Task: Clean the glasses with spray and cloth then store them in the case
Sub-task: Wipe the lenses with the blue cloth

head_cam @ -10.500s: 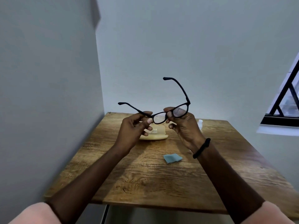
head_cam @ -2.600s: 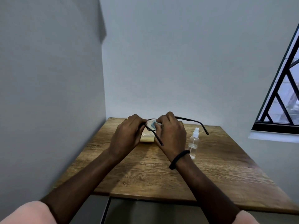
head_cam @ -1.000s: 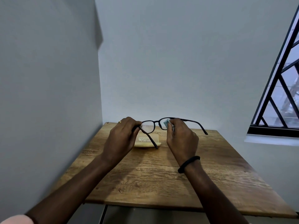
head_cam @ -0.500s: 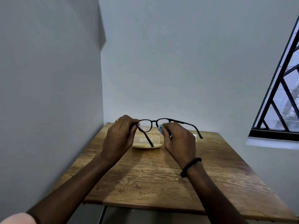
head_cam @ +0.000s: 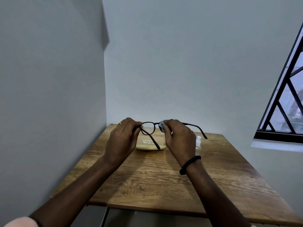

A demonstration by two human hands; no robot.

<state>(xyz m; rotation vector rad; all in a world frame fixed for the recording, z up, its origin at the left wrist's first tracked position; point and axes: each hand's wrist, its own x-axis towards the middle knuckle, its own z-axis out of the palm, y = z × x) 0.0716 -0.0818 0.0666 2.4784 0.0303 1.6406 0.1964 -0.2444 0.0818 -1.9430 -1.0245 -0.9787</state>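
Wiping is judged under way: black-framed glasses (head_cam: 148, 128) are gripped by the left hand (head_cam: 120, 141), blue cloth (head_cam: 161, 125) is pinched by the right hand (head_cam: 179, 140) — folding is called for next.

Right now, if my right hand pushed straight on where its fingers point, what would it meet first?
The blue cloth your right hand now pinches on the glasses; beyond that, probably the back wall, though depth is unclear.

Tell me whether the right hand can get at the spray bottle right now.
Probably yes: the spray bottle stands on the table close by the right hand, nothing between them. But that hand pinches the cloth on the glasses and must free itself first.
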